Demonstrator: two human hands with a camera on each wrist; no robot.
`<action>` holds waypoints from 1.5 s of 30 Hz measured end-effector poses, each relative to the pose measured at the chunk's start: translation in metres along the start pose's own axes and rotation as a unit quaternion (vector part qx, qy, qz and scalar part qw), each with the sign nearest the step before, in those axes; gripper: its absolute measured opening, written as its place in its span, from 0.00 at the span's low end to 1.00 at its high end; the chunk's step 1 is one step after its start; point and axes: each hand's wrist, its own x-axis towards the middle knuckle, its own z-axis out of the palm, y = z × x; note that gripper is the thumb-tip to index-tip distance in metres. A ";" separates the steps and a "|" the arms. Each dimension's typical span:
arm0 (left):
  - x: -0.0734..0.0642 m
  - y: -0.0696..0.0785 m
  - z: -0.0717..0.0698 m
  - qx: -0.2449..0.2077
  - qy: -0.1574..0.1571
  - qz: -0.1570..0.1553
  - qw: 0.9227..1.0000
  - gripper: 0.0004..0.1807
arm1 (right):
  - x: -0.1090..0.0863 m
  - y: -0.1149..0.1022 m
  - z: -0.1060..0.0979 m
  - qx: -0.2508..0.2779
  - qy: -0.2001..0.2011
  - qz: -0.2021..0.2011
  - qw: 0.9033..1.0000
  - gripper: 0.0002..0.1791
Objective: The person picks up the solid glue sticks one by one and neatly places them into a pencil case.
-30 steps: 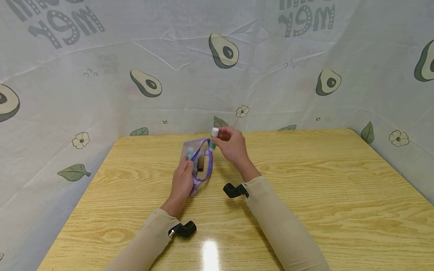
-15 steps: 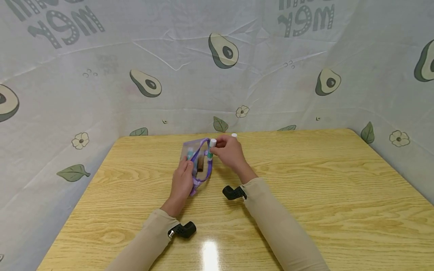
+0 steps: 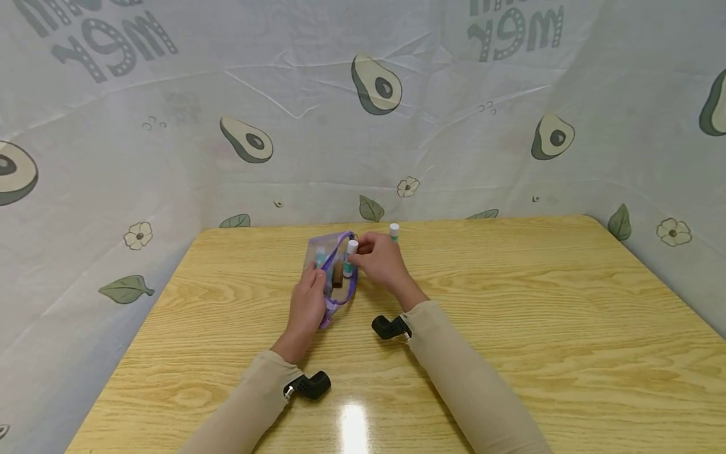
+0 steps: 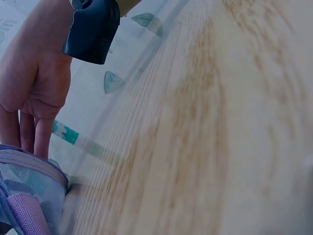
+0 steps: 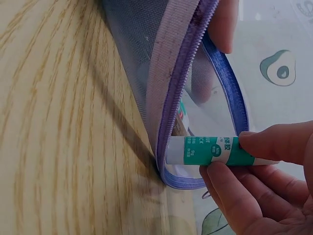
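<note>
My left hand (image 3: pixel 308 302) grips a see-through mesh pouch (image 5: pixel 132 44) with a purple zip, its mouth gaping toward the right. Between thumb and fingers, my right hand (image 3: pixel 387 263) pinches a glue stick (image 5: pixel 195 151) with a green and white label. One end of this stick passes into the pouch mouth. Inside the pouch lie a brown item (image 3: pixel 338 275) and a teal-and-white item (image 3: pixel 320 257), both partly hidden. Behind my right hand a second glue stick (image 3: pixel 394 232) stands upright, its lower part covered in the head view.
Under the pouch is a wood-grain table (image 3: pixel 539 328). A pale cloth (image 3: pixel 317 94) printed with avocados hangs beyond its back edge. A black camera mount (image 3: pixel 391 326) juts from the right sleeve, another mount (image 3: pixel 309 384) from the left.
My right hand has moved down and slightly left, bringing the glue stick from above the pouch into its mouth. The standing glue stick has come into view behind it. My left hand keeps its place.
</note>
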 end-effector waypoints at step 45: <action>0.002 0.004 -0.002 -0.043 -0.021 -0.014 0.999 0.32 | 0.001 0.009 0.022 0.216 0.003 0.135 0.967 0.15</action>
